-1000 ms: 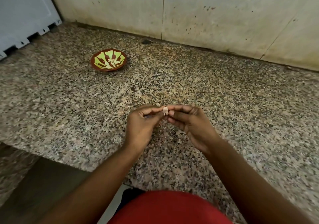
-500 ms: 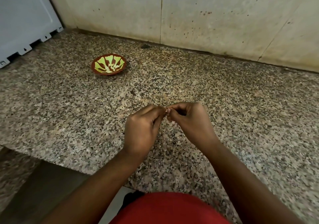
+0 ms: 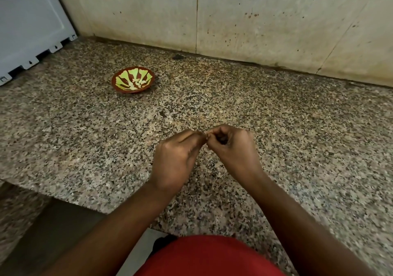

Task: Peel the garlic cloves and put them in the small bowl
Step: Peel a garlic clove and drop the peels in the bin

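Observation:
My left hand (image 3: 176,158) and my right hand (image 3: 231,148) meet fingertip to fingertip above the middle of the granite counter. Between them they pinch a small pale garlic clove (image 3: 206,135), of which only a sliver shows; the fingers hide the rest. The small bowl (image 3: 119,79), brown with a yellow-green pattern, stands on the counter far to the left and behind the hands. A few peeled pale cloves (image 3: 138,82) lie inside it.
The speckled granite counter (image 3: 297,126) ends in a stained wall (image 3: 255,20) at the back. A white plastic panel (image 3: 27,24) leans at the far left. The counter's front edge drops off at the lower left, and a red garment (image 3: 208,256) fills the bottom.
Both hands have curled tighter round the clove, which showed plainly between the fingertips a second ago and is now nearly hidden. The bowl has not moved.

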